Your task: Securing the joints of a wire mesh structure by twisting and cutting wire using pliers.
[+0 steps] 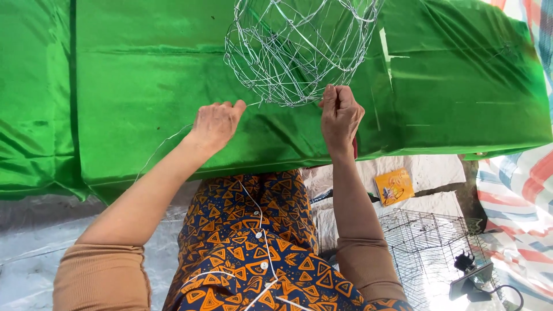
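Item: round wire-mesh basket frame [296,52], silver, woven of thin wire in open loops, resting on a shiny green cloth [138,86] spread over a work surface; its upper part runs out of the top of the view. Left hand [216,122]: closed, fingertips pinching a loose strand of wire [167,140] near the frame's lower left edge; the strand trails back from the hand in a long curve over the cloth toward the lap. Right hand [340,114]: fingers pressed together, gripping the lower right rim of the frame, apparently steadying it; whether a wire end is pinched there too cannot be told. Progress, as judged: the body of the frame reads as largely formed, with a dense crossing of strands at the bottom and a wider mesh above; the free strand yet unworked suggests that weaving at the lower rim is not finished. How much of the top is complete cannot be judged, being cut off. Surroundings: patterned blue-and-orange garment [253,242] on the lap; a small orange packet [394,186] on pale sheeting below the cloth's edge; a dark rectangular wire grid cage [429,247] on the ground to the right; striped tarpaulin [521,184] at far right.
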